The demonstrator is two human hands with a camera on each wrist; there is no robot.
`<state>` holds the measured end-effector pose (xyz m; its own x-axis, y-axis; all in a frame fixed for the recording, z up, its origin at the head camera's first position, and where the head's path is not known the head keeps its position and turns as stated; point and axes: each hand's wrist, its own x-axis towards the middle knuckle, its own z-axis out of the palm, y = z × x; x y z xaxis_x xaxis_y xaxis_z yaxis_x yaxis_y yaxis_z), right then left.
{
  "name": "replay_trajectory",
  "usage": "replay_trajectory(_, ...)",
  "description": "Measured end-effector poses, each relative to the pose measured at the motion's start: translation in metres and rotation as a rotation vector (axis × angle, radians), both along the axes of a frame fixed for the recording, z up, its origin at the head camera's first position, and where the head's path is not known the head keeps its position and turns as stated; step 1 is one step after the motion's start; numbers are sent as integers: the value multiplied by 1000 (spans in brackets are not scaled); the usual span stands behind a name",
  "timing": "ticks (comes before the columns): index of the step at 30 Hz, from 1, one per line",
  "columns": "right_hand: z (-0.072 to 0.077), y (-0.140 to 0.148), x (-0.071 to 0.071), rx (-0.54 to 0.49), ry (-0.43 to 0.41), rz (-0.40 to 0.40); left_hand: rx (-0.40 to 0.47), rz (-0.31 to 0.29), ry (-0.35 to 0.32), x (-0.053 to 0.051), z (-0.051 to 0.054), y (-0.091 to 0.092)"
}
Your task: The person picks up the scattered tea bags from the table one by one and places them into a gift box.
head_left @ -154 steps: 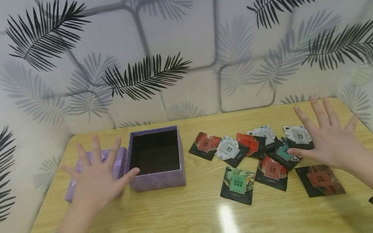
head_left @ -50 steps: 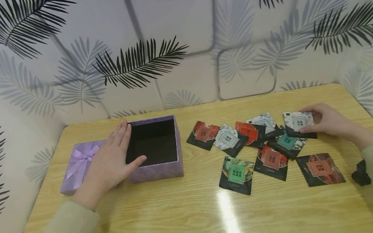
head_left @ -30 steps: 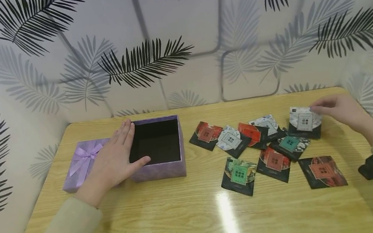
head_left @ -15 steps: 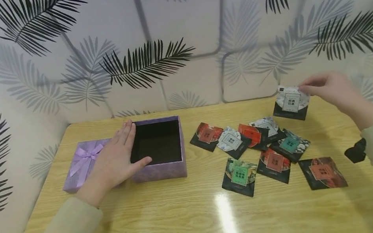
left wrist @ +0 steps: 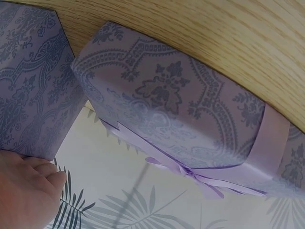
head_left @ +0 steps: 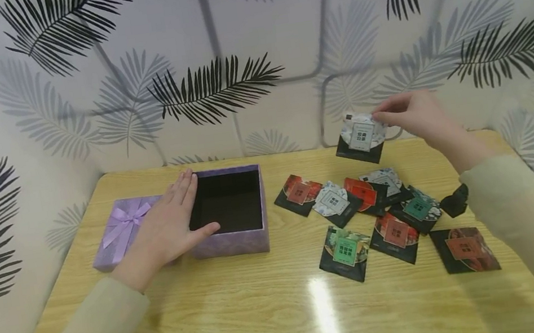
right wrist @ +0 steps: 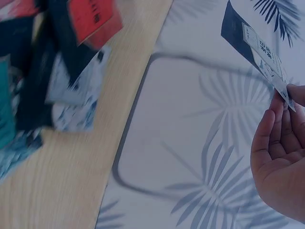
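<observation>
My right hand [head_left: 414,117] pinches a white-and-black tea sachet [head_left: 359,139] by its upper right corner, raised above the back of the table. The right wrist view shows the sachet [right wrist: 257,47] between thumb and fingertips. My left hand [head_left: 165,226] rests with straight fingers along the left side of an open purple box [head_left: 229,244], thumb reaching over its front edge. The box's dark inside holds nothing visible. Left of it lies the purple lid [head_left: 113,242] with a ribbon bow, partly behind my left hand. In the left wrist view, my fingers [left wrist: 47,171] touch the box's patterned wall [left wrist: 33,81].
Several more tea sachets lie on the wooden table [head_left: 247,317], right of the box. Some overlap; a green one [head_left: 344,252] and a brown-red one [head_left: 465,249] lie nearer the front. A small black object [head_left: 454,201] is beside my right sleeve. A leaf-patterned wall [head_left: 259,110] stands behind.
My right hand has taken hold of the white-and-black sachet at the far right, lifted it and carried it left. My left hand came down against the box earlier and has stayed there.
</observation>
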<state>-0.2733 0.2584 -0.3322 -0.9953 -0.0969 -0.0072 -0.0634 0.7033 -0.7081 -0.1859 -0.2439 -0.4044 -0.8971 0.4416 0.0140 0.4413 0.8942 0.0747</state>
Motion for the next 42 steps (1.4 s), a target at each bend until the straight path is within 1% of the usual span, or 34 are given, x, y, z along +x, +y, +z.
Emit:
replay_trajectory(7,10,-47,-9,-132,2,66,-5,1,-9,-2,1,1)
replay_trajectory(10,13,-67,-10,-178,-1,99,-8,2,-10,-2,1,1)
replay_trajectory(14,16,-95,-12,-227,-8,124,-7,6,-14,-3,0,1)
replay_trajectory(19,16,-129,-14,-277,-2,156,-8,6,-13,-3,0,0)
replay_trajectory(25,14,-168,-11,-318,-23,221,-6,-1,-8,-3,-1,0)
replay_trajectory(30,8,-194,-8,-316,-27,272,-6,6,-14,-4,-1,0)
replay_trajectory(35,-4,-215,-4,-281,-17,330,-1,11,-15,-3,0,1)
replay_trajectory(39,-14,-230,-1,-232,-19,356,8,15,-19,-3,1,1)
replay_trajectory(42,-20,-237,1,-191,-28,394,12,19,-19,-3,0,1)
